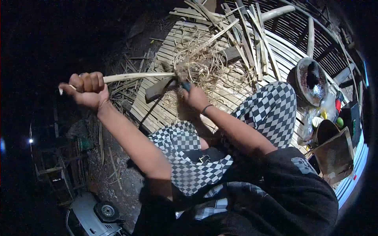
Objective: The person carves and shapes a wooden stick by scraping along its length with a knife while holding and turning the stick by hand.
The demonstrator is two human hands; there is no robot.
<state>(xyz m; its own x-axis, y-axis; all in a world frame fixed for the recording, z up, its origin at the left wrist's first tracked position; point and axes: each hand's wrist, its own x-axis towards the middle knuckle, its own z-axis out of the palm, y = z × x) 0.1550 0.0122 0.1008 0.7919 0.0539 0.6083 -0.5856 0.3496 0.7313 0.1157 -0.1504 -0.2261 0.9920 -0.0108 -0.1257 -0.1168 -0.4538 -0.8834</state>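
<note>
My left hand [87,87], out at the left, is closed in a fist round one end of a pale, slightly curved wooden strip [138,75]. The strip runs right to my right hand [193,96], which is closed round a dark bluish handle [186,85]. What the handle belongs to is blurred near the strip's far end. A dark wooden block [158,89] lies just below the strip on the slatted platform [147,114]. Thin curled shavings [202,67] are heaped beyond my right hand.
Long split strips [252,39] lie at the platform's far side. At the right stand a round, dark-bottomed vessel [311,80], plastic bags [328,106] and a brown board [334,157]. My crossed legs in checkered cloth [271,106] are close below. A vehicle [88,216] shows at lower left.
</note>
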